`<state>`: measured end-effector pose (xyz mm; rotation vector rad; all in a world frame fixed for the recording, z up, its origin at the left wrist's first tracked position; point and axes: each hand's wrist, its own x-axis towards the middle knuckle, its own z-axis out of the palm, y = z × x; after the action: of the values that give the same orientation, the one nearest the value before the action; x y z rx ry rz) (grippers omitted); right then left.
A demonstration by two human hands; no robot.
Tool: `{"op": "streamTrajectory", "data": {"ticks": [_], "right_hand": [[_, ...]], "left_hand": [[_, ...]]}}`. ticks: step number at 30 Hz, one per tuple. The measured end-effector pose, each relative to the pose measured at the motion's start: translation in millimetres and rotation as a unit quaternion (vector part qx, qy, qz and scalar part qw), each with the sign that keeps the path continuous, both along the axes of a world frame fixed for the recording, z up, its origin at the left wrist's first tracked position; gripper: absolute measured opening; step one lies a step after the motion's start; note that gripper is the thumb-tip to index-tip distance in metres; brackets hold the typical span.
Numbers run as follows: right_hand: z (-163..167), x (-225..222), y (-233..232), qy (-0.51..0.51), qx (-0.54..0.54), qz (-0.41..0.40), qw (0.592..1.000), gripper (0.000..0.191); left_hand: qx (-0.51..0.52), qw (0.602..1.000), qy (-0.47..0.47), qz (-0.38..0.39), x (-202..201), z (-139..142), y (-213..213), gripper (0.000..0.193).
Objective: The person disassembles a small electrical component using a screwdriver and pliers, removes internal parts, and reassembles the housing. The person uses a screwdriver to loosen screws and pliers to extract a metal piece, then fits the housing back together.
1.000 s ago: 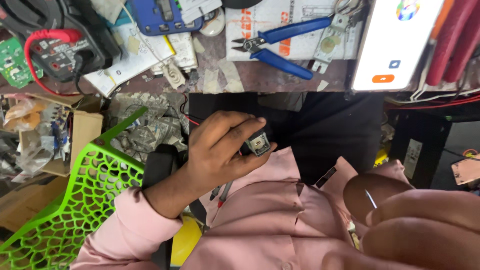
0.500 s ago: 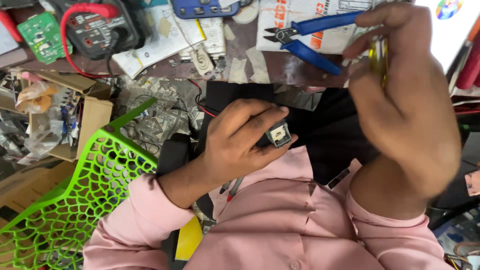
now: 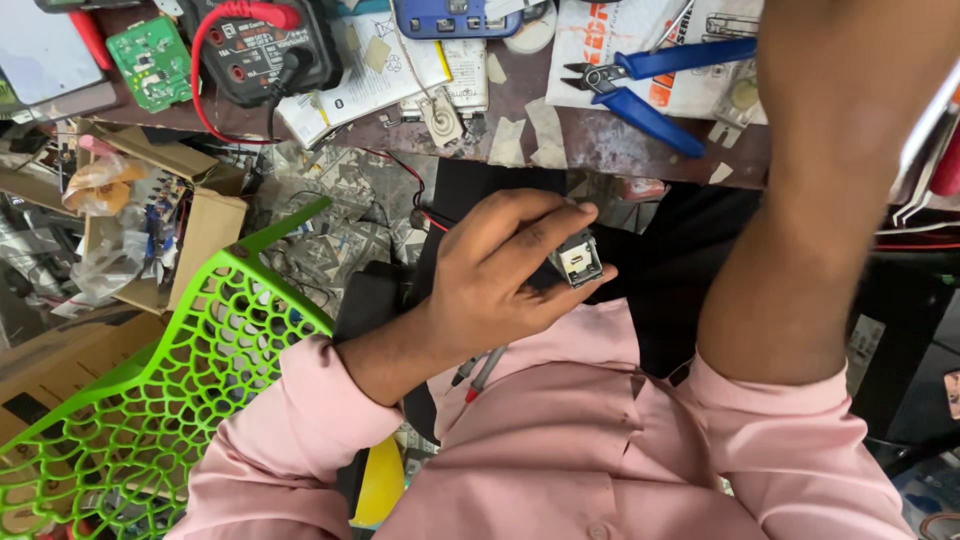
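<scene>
Over the lap, below the cluttered workbench with its blue-handled cutters, the left hand pinches a small grey connector module between thumb and fingertips, while the right forearm rises out of view, its fingers unseen.

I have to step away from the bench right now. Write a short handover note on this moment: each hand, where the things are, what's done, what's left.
Left hand: pinching a small metal component between thumb and fingers, over the lap.
Right hand: out of frame; only the forearm shows, raised toward the bench.
On the bench: blue cutters, multimeter with red lead, green circuit board.
Done: component is in hand.
Left: nothing visible has been done to it yet; the right hand's contents cannot be seen.
</scene>
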<state>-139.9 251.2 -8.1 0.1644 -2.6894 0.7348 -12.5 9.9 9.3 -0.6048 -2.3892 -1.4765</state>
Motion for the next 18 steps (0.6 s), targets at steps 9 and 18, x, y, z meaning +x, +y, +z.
{"op": "streamTrajectory", "data": {"ticks": [9,18], "right_hand": [[23.8,111.4,-32.0,-0.068,-0.479,0.124,0.867,0.054],[5.5,116.4,-33.0,0.026,-0.279,0.321,0.905,0.090]], "left_hand": [[0.179,0.974,-0.091,-0.108,6.8,-10.0,-7.2,0.063],[0.186,0.967,-0.069,-0.159,6.7,-14.4,-6.5,0.057]]}}
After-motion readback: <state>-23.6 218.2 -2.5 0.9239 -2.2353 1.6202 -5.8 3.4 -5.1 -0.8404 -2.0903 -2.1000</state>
